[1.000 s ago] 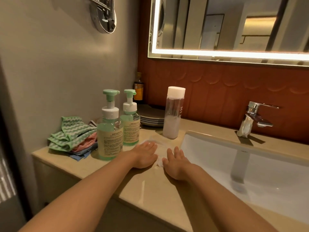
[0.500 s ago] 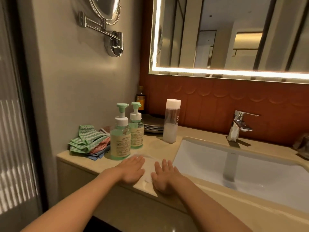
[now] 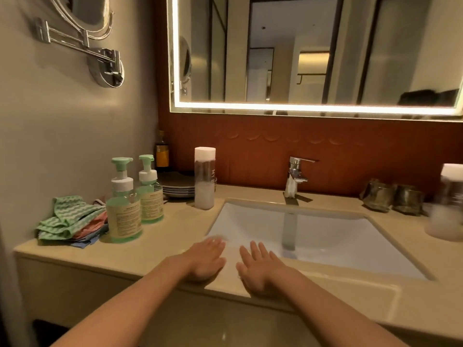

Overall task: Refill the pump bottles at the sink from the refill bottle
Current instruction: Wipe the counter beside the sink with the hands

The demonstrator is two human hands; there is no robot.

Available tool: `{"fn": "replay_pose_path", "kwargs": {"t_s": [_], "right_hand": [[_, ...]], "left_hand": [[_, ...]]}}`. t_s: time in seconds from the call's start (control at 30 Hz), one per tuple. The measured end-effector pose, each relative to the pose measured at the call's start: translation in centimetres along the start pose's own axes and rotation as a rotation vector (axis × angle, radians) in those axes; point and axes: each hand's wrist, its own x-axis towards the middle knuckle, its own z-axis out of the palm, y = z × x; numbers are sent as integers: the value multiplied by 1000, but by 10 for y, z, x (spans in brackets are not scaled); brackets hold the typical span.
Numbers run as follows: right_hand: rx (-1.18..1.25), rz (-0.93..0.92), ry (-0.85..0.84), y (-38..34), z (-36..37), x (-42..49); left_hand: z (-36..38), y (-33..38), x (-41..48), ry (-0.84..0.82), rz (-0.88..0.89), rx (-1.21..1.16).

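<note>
Two green pump bottles stand side by side on the counter's left: the nearer pump bottle (image 3: pixel 123 209) and the farther pump bottle (image 3: pixel 150 194), both pumps on. The tall clear refill bottle (image 3: pixel 205 178) with a white cap stands upright at the sink's back left corner, white liquid in its lower part. My left hand (image 3: pixel 206 261) and my right hand (image 3: pixel 258 267) lie flat, fingers straight, at the counter's front edge by the sink (image 3: pixel 325 236). Both hold nothing and are well short of the bottles.
Folded green, pink and blue cloths (image 3: pixel 71 221) lie left of the pump bottles. Stacked plates (image 3: pixel 179 187) and a small dark bottle (image 3: pixel 161 152) sit behind. A chrome tap (image 3: pixel 295 176) stands behind the basin. Two glass tumblers (image 3: pixel 393 197) and another white-capped bottle (image 3: pixel 448 204) are at right.
The view has pulled back and turned right. Both flat hands slid from the counter beside the bottles toward me and rightward to the front edge at the sink.
</note>
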Motion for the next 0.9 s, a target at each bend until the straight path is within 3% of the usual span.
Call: {"fn": "replay_pose_path", "kwargs": {"t_s": [0.53, 0.9], "right_hand": [[87, 545, -18, 280, 30, -195], [145, 645, 14, 346, 26, -191]], "left_hand": [[20, 337, 87, -50, 513, 91], [20, 393, 147, -108, 555, 37]]}}
